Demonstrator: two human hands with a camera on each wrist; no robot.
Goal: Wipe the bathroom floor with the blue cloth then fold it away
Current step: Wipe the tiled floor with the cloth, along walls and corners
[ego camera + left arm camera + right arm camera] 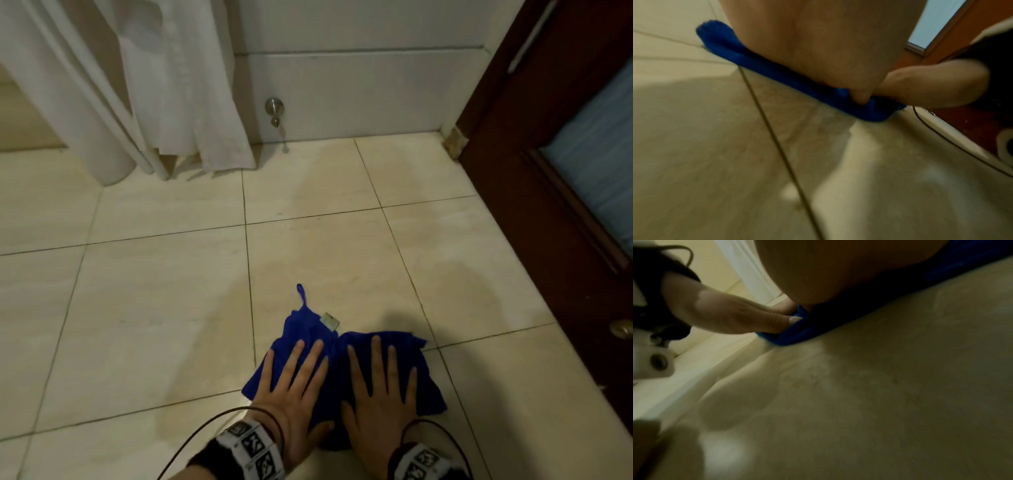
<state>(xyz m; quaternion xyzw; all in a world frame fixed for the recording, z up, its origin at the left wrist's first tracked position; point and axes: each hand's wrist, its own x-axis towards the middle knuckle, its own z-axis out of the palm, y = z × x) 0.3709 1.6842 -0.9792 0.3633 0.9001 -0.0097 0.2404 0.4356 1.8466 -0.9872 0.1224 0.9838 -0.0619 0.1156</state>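
The cloth (346, 368) lies spread on the floor (154, 308) near the lower middle of the head view, across a grout line, not far from the door (548, 205) on the right. It looks soft, light and limp: it bunches between the palms, and a hanging loop and a small tag stick out at its far edge. It should slide easily on the glossy tile under flat pressure. For folding, a corner or the far edge looks like the best place to pinch.

The left hand (291, 390) and right hand (380, 394) press on it side by side, palms down, fingers straight and splayed, pointing away from the person. Neither hand grips anything. In the wrist views, each thumb presses the near hem down.
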